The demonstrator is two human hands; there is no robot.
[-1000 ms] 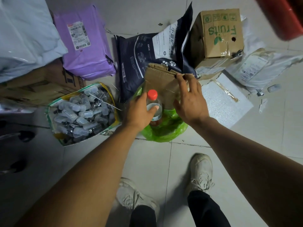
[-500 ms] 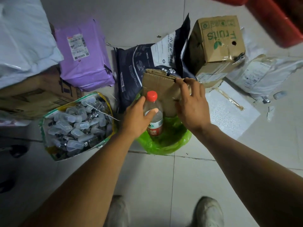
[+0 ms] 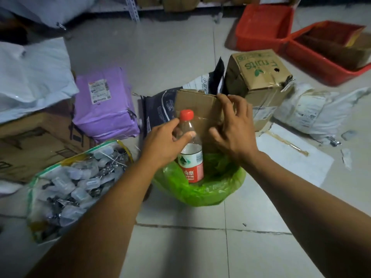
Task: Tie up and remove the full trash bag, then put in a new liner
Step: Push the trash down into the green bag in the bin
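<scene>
More of the tiled floor [image 3: 180, 249] and two red crates [image 3: 263, 25] are now taken in than a moment ago, and the shoes are no longer seen. The green trash bag [image 3: 202, 189] is still open in its bin, filled with a folded cardboard piece [image 3: 197, 108] and a plastic bottle [image 3: 190, 149]. The cardboard stays gripped by the right hand [image 3: 232, 133], the bottle's neck by the left hand [image 3: 167, 141]
</scene>
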